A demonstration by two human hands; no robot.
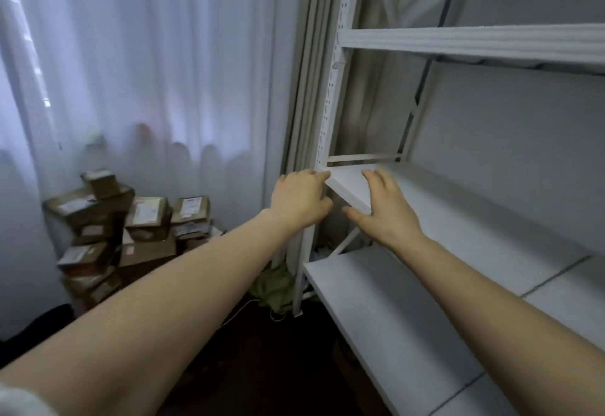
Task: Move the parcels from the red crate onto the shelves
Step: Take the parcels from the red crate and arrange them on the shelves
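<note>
At the far left a sheer white curtain [147, 71] hangs to the floor. Against its foot stands a loose pile of cardboard parcels [114, 229] with paper labels, several high and some tilted. A stretch of dark floor [255, 360] separates the pile from the white metal shelving [299, 284]. On it, near the shelving's foot, lie a crumpled green cloth [273, 288] and a thin white cable [237, 311]. A beige drape [307, 88] hangs just beside the perforated upright post [331, 104].

Both bare arms reach over that stretch, well apart from the parcels. The left hand [301, 196] is at the post, its fingers curled where the post meets the corner of a white slab [347, 186]. Whether it grips the post or the slab cannot be told. Nor can it be told whether the slab is a flat parcel or the corner of the shelf board itself. The right hand [384, 209] pinches the slab's front edge, fingers laid on top and thumb beneath.

To the right the middle shelf [474, 219] runs deep to a grey wall [523, 121]. The upper shelf [474, 42] is above it, leaving tall room between. The lower shelf [376, 324] juts nearer below, and seams cross the boards.
</note>
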